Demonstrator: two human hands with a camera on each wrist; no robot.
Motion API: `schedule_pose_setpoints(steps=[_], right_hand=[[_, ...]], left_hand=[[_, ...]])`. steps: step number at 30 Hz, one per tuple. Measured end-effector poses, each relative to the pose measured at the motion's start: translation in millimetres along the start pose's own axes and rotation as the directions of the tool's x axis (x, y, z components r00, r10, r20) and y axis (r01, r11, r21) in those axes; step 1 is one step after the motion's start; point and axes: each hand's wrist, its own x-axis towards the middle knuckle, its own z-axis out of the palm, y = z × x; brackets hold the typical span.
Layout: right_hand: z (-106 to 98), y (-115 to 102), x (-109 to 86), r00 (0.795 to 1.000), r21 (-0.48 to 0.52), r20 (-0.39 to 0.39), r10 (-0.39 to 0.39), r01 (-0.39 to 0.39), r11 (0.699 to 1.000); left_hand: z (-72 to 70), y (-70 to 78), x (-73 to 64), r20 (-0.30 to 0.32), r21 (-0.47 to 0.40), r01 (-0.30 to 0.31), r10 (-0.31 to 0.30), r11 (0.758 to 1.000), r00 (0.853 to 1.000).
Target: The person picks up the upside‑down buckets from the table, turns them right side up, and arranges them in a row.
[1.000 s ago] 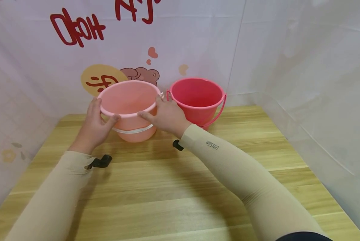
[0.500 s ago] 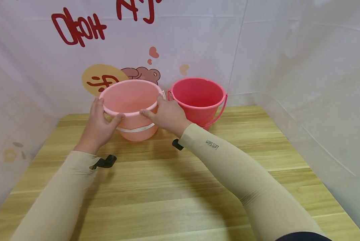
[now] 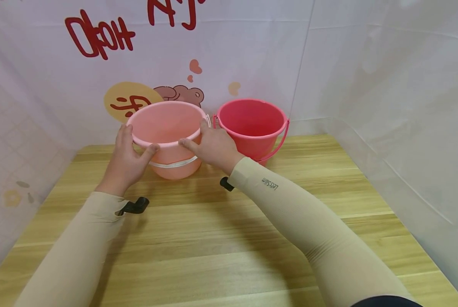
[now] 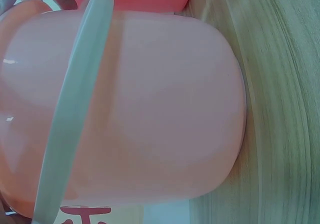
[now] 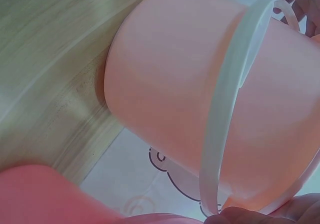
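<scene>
A light pink bucket (image 3: 175, 171) stands upright at the back of the wooden table, its white handle (image 3: 174, 164) hanging down across the front. My left hand (image 3: 126, 164) holds the rim at the left, thumb at the front edge and fingers along the outer side. On the right side of the same rim, my right hand (image 3: 216, 147) grips with its thumb at the front. Both wrist views show the bucket's smooth wall (image 4: 165, 109) and the handle (image 5: 220, 114) up close. Just right of it, partly behind my right hand, stands a darker pink bucket (image 3: 252, 121).
The darker bucket has its own pink handle (image 3: 280, 145) lowered at its right side. Behind the wooden table (image 3: 198, 238) hangs a white printed cloth (image 3: 252, 55) with red lettering, and more pale cloth (image 3: 401, 106) borders the right side.
The light pink bucket has shifted slightly to the right, closer to the darker one. My left hand has moved right with it, while my right hand has hardly moved.
</scene>
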Motion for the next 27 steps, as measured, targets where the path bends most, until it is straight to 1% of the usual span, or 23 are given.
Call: schedule_pose_setpoints(steps=[4,9,14,18,22,27], right_hand=[[-0.5,0.4,-0.4,1.0,0.007,0.001,0.003,-0.003,1.0],[-0.8,0.9,-0.2,1.0,0.024,0.014,0.012,-0.012,1.0],[-1.5,1.0,0.1,0.999,0.047,0.031,0.022,-0.024,0.999],[-2.2,1.1,0.6,0.999,0.045,0.033,0.03,-0.031,0.999],[-2.8,0.2,1.3,0.998,0.037,0.045,0.047,-0.048,0.998],[-2.8,-0.6,2.0,0.997,0.027,0.047,0.063,-0.065,0.998]], left_hand=[[-0.6,1.4,-0.2,0.013,0.015,0.018,-0.019,1.0,1.0],[-0.9,3.6,0.0,0.021,0.029,0.028,-0.028,0.999,0.999],[-1.3,5.0,1.1,0.025,0.029,0.03,-0.03,0.999,0.999],[-1.2,5.1,2.4,0.028,0.021,0.027,-0.027,0.999,0.999],[-0.2,4.6,3.7,0.016,0.015,0.013,-0.014,1.0,1.0],[0.6,5.6,4.5,0.013,0.025,0.013,-0.014,1.0,1.0]])
